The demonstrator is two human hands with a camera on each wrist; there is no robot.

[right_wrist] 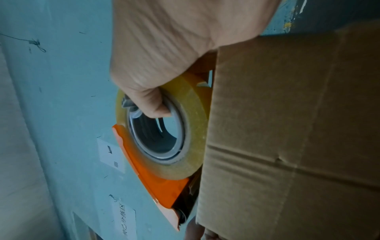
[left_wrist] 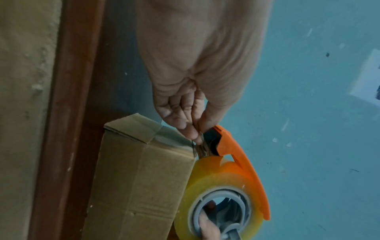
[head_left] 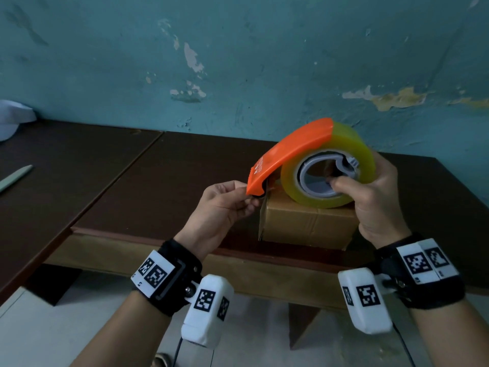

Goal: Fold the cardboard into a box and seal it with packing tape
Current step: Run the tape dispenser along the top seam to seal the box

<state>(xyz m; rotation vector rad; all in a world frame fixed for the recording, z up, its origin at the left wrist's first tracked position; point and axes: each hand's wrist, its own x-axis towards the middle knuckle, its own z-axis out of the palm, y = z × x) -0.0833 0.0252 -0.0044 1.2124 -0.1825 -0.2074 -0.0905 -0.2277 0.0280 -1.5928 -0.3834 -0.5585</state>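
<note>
A small brown cardboard box (head_left: 304, 226) (left_wrist: 131, 178) (right_wrist: 287, 129) stands folded near the table's front edge. Just above its top I hold an orange tape dispenser (head_left: 288, 152) (left_wrist: 246, 170) (right_wrist: 152, 181) with a yellowish clear roll of packing tape (head_left: 341, 178) (left_wrist: 205, 191) (right_wrist: 195, 129). My right hand (head_left: 370, 197) (right_wrist: 156, 78) grips the roll, thumb in the grey core. My left hand (head_left: 225, 207) (left_wrist: 191, 120) pinches the free tape end at the dispenser's cutter tip, by the box's upper left corner.
The dark brown table (head_left: 158, 176) runs to a peeling teal wall (head_left: 238, 62). A pale flat blade-like tool (head_left: 14, 178) lies at the far left, and a white object (head_left: 13, 120) sits at the back left corner. The floor (head_left: 53, 327) lies below the table edge.
</note>
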